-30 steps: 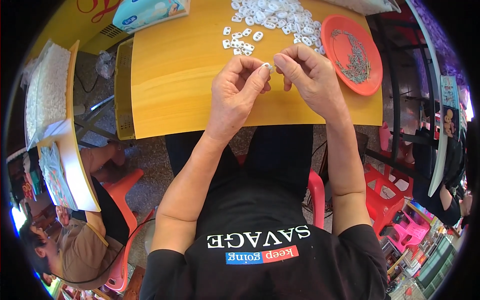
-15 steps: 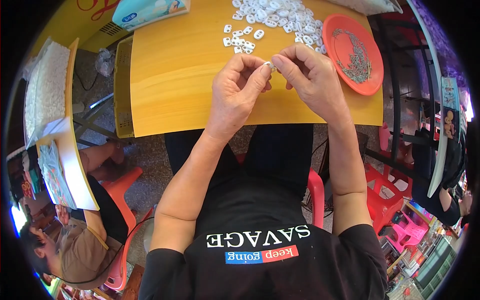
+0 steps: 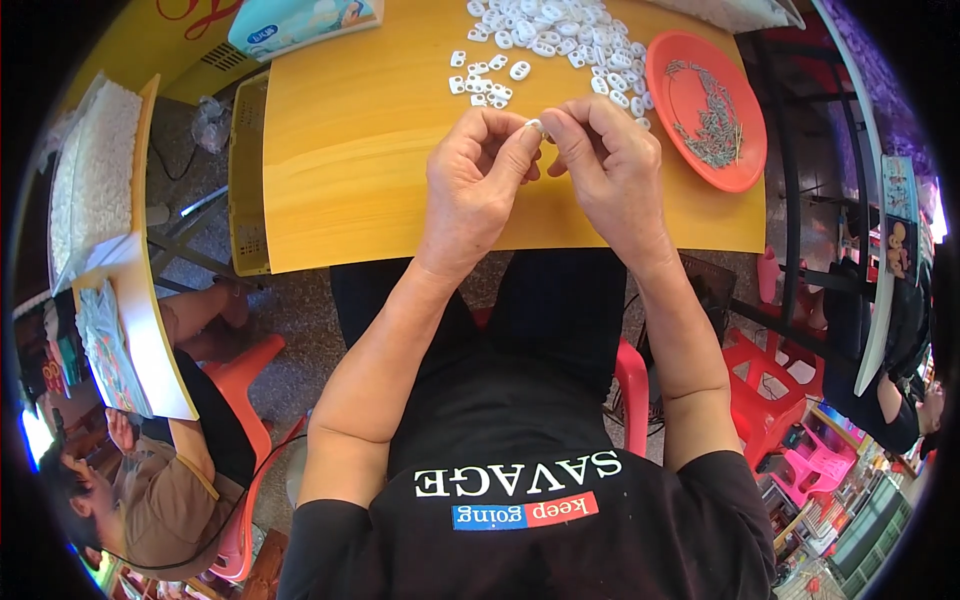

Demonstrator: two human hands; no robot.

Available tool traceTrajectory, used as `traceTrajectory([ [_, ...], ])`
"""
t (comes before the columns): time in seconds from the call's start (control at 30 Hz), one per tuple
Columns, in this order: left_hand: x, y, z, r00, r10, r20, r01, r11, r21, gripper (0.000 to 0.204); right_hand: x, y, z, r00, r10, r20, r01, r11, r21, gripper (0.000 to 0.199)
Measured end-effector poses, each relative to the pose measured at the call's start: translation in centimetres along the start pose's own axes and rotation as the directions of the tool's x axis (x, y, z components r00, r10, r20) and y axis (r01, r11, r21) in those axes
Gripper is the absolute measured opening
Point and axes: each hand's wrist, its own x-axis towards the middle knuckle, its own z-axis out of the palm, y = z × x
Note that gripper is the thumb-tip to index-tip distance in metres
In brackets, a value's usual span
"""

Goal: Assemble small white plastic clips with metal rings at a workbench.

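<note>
Leftward, open tabletop [image 3: 350,170] to edge [image 3: 268,180] | left hand [image 3: 472,182], right hand [image 3: 615,180]: white piece [image 3: 537,126]

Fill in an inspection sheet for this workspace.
Surface: yellow tabletop.
Job's things: small white piece between the hands; loose white pieces heaped and scattered beyond; red dish of small metal pieces, right.
Clutter: bluish pack, far left; pale bag, far right.
Hands: left hand pinches the small white piece; right hand is at it, grip unclear.
Cables: dark cord, left of the tabletop.
Surroundings: yellow crate beside the tabletop's left edge; another person seated left; red stool, right.
</note>
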Motion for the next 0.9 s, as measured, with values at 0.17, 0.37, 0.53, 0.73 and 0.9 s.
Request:
traceTrajectory([
  [0.17, -0.01, -0.14, 0.23, 1.000, 0.021, -0.015, -0.021, 1.000, -0.005, 0.014, -0.35, 0.29, 0.15, 0.997, 0.071, -0.034, -0.066, 0.989, 0.135, 0.015],
  [0.37, -0.13, 0.13, -0.02, 1.000, -0.004, 0.011, 0.005, 0.998, -0.065, 0.013, -0.15, 0.19, -0.20, 0.964, 0.253, 0.085, -0.266, 0.915, 0.304, 0.022],
  [0.53, -0.06, 0.07, -0.05, 1.000, 0.005, 0.026, -0.003, 0.996, -0.092, 0.013, 0.00, 0.59, -0.49, 0.928, 0.312, 0.205, -0.372, 0.809, 0.455, 0.026],
  [0.73, -0.14, 0.01, -0.06, 1.000, 0.000, 0.021, 0.002, 0.997, -0.082, 0.013, 0.02, 0.34, -0.31, 0.942, 0.292, 0.166, -0.335, 0.842, 0.422, 0.025],
  [0.9, -0.17, 0.19, 0.13, 1.000, -0.010, 0.010, 0.011, 0.997, -0.071, 0.013, -0.05, 0.09, -0.16, 0.972, 0.220, 0.076, -0.233, 0.931, 0.282, 0.022],
])
